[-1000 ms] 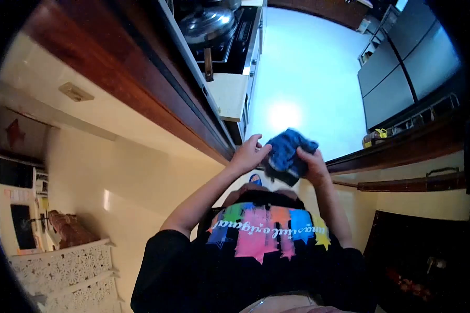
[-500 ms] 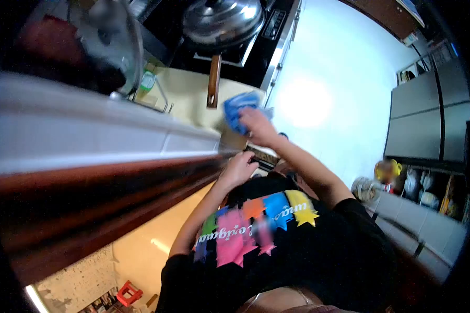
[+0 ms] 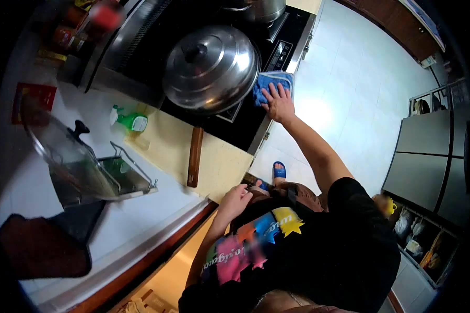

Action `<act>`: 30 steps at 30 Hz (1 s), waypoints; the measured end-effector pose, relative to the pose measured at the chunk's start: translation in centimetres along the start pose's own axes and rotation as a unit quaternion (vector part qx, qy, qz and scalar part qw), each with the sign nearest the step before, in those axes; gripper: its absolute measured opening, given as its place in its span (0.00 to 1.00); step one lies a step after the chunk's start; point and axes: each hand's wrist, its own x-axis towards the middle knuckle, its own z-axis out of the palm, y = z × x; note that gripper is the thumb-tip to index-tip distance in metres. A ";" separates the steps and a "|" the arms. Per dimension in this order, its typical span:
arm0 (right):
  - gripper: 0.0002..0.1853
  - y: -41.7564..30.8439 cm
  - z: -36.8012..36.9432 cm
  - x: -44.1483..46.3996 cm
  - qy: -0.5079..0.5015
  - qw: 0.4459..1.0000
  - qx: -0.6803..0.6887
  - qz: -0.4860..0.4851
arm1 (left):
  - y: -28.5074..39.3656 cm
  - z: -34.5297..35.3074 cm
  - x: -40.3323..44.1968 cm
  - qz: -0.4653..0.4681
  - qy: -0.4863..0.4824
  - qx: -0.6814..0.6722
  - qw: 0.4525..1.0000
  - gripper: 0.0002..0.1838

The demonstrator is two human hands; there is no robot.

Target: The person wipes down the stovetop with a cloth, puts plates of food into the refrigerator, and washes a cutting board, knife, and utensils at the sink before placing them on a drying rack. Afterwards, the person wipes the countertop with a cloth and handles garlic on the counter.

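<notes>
My right hand (image 3: 280,107) lies with fingers spread on a blue cloth (image 3: 267,89) with a pale edge. The cloth is pressed on the black stovetop (image 3: 222,128) at its front right edge, beside the touch panel. To its left sits a wok with a domed steel lid (image 3: 214,68); the wooden handle (image 3: 195,157) points toward me over the counter. My left hand (image 3: 235,202) hangs near my body by the counter corner, fingers loosely bent and slightly apart, with nothing visible in it.
A steel pot (image 3: 261,9) stands at the stove's far end. On the left counter are a green spray bottle (image 3: 133,122), a glass lid (image 3: 62,141) in a wire rack (image 3: 133,161) and a dark mat (image 3: 47,245). Grey cabinet doors (image 3: 420,156) stand across the floor.
My right hand has moved the blue cloth forward from the counter onto the stove's edge, its fingers now flattened out. My view has shifted, showing more of the left counter and the floor.
</notes>
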 end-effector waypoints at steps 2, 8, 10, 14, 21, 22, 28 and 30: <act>0.29 -0.2 0.4 0.3 -0.018 1.000 -0.001 -0.023 | 0.3 0.0 2.7 0.003 0.001 -0.009 1.000 0.25; 0.32 -3.3 -4.4 -5.2 -0.125 0.967 0.081 -0.207 | 7.0 -1.6 7.7 0.032 0.060 0.187 0.980 0.22; 0.31 -1.1 -5.1 -3.4 -0.138 0.963 0.076 -0.220 | 9.6 -2.8 8.9 -0.018 0.020 0.220 0.975 0.24; 0.30 5.5 -4.4 3.3 -0.123 0.985 0.010 -0.120 | 9.1 -1.7 11.1 -0.010 0.049 0.248 0.967 0.29; 0.28 26.1 -0.4 19.9 -0.010 0.999 -0.045 -0.006 | 9.5 1.0 14.7 -0.193 0.036 0.223 0.955 0.41; 0.27 29.2 0.0 22.6 0.010 0.998 -0.055 0.035 | 9.8 1.5 15.4 -0.214 0.041 0.235 0.947 0.43; 0.28 27.4 1.6 17.9 0.053 0.993 0.062 -0.084 | 5.6 4.4 15.0 -0.216 0.077 0.324 0.918 0.50; 0.27 24.0 0.4 13.7 -0.017 0.968 0.138 -0.208 | 5.8 4.4 15.2 -0.218 0.088 0.309 0.922 0.50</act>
